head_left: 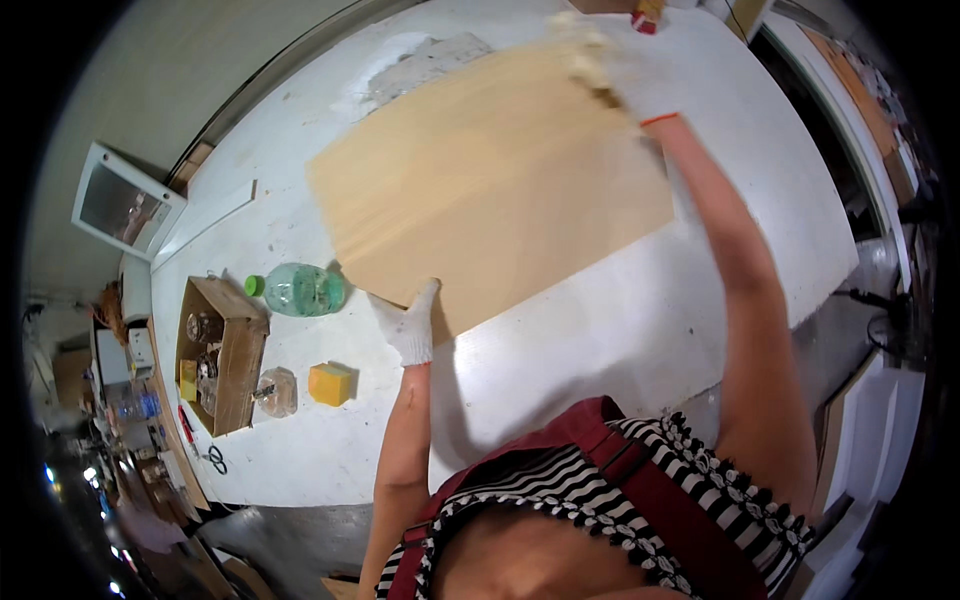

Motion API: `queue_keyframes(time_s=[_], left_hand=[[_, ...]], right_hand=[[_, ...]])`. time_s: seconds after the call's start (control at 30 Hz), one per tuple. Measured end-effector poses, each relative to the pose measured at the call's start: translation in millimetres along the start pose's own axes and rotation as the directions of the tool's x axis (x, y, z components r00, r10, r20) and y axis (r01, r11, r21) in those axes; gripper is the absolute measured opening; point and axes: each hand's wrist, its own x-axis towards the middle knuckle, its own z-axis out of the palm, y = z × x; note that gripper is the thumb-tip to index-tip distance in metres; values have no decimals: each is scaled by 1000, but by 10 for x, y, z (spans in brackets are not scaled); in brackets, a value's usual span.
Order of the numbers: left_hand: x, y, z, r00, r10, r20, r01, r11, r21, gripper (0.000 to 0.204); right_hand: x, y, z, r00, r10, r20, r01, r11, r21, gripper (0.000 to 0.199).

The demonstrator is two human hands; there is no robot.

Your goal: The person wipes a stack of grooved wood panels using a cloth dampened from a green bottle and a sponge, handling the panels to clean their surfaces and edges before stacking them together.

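A large, thin tan board point(500, 190) lies across the white table. My left hand point(408, 325), in a white knit glove, pinches its near-left edge with the thumb on top; the fingers are mostly hidden beneath. Out at the board's far right corner is my right hand point(630, 85), gloved with an orange cuff. It is smeared by motion, so its fingers cannot be made out. A blurred cream-coloured, rag-like bundle point(582, 45) is right beside it, over the board's far edge; whether the hand grips it is unclear.
Left of the board lie a green plastic bottle point(305, 290), a yellow block point(329, 384), a small clear container point(276, 392) and an open cardboard box point(240, 365) with jars. Scissors point(215, 459) rest near the table's left edge. A grey cloth point(430, 65) lies behind the board.
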Motion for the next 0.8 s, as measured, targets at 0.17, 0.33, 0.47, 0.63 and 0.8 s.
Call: queue_keyframes(time_s=[0.17, 0.33, 0.47, 0.63, 0.8], left_hand=[[-18, -95, 85, 1000, 11, -20, -12, 998, -67, 86], [-79, -45, 131, 997, 62, -50, -62, 998, 3, 87], [-52, 80, 77, 1000, 3, -13, -4, 1000, -22, 79], [51, -20, 290, 999, 26, -31, -26, 999, -22, 80], [3, -77, -12, 1000, 1, -17, -2, 999, -45, 75]], right_hand=[[-469, -2227, 753, 894, -437, -99, 440, 898, 9, 21], [-514, -1595, 394, 960, -258, 108, 277, 934, -226, 24], [-780, 237, 23, 992, 39, -118, -92, 866, -492, 28], [-1702, 1960, -1218, 917, 389, 85, -97, 426, -900, 44], [-1609, 1357, -1338, 685, 680, -259, -727, 621, -294, 48]])
